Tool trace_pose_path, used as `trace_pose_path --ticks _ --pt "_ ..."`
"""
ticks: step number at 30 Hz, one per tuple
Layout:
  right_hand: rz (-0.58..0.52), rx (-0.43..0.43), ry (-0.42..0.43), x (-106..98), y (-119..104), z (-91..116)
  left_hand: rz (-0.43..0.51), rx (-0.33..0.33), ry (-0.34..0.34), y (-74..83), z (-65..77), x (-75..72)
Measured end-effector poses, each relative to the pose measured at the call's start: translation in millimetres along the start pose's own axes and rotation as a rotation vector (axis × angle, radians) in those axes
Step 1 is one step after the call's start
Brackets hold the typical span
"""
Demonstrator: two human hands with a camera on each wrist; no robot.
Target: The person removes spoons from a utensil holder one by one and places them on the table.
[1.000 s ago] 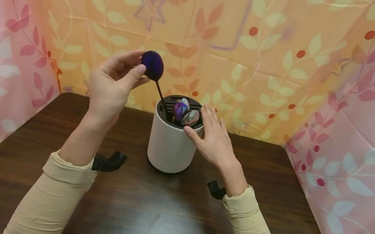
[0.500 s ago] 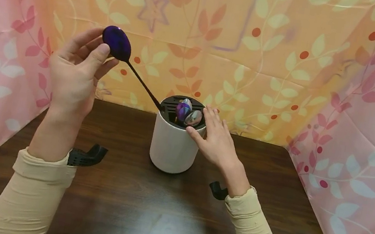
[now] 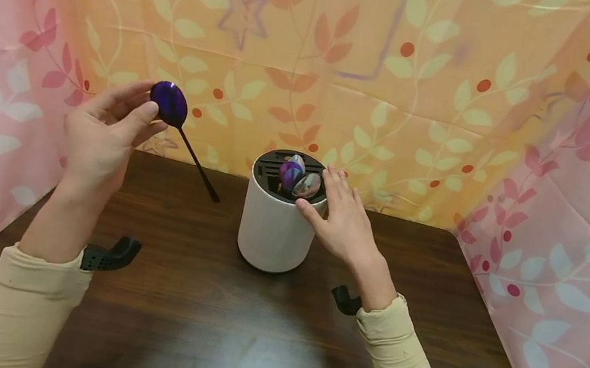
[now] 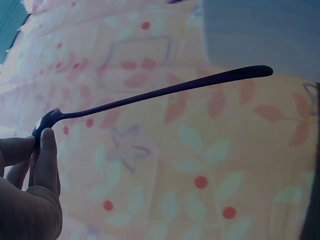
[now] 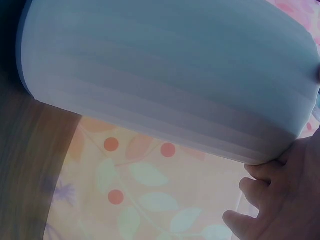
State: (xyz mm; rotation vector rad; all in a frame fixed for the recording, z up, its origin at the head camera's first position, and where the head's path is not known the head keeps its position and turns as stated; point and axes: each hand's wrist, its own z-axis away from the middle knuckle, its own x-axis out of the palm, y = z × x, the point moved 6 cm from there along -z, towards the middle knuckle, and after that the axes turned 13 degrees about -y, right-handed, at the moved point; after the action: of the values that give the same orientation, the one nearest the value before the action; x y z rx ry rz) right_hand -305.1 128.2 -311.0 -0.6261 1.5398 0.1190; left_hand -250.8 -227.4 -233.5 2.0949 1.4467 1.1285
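My left hand (image 3: 105,138) pinches a dark purple long-handled spoon (image 3: 170,105) by its bowl. The thin handle slants down to the right, its end in the air, left of and apart from a white cylindrical utensil holder (image 3: 276,232). In the left wrist view the spoon's whole handle (image 4: 165,91) shows. My right hand (image 3: 346,221) rests with extended fingers and thumb on the holder's right rim. Shiny spoon bowls, one purple (image 3: 290,175) and one silver (image 3: 307,186), stick up from the slotted black top. In the right wrist view, the holder's wall (image 5: 160,75) fills the upper part.
The holder stands upright on a dark wooden table (image 3: 178,333). Behind it hangs an orange leaf-patterned cloth (image 3: 432,122), with pink cloths (image 3: 568,253) at both sides. Black wrist mounts (image 3: 112,255) are strapped at both cuffs.
My left hand has drawn the spoon out of the holder, up and to the left, then lowered a little, freeing the handle's end. The right hand stays on the rim.
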Motion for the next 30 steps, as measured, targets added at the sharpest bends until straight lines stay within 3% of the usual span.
trace_pose_path --ticks 8,19,30 --pt "-0.004 -0.003 0.001 -1 2 0 -0.085 -0.137 -0.040 -29.4 7.1 -33.7" --pt "-0.002 0.002 0.000 -3 3 2 -0.309 -0.558 -0.217 -56.4 1.4 -91.5" --pt "0.003 0.003 0.005 -5 4 1 -0.656 -0.834 -0.388 -68.2 -7.4 -155.0"
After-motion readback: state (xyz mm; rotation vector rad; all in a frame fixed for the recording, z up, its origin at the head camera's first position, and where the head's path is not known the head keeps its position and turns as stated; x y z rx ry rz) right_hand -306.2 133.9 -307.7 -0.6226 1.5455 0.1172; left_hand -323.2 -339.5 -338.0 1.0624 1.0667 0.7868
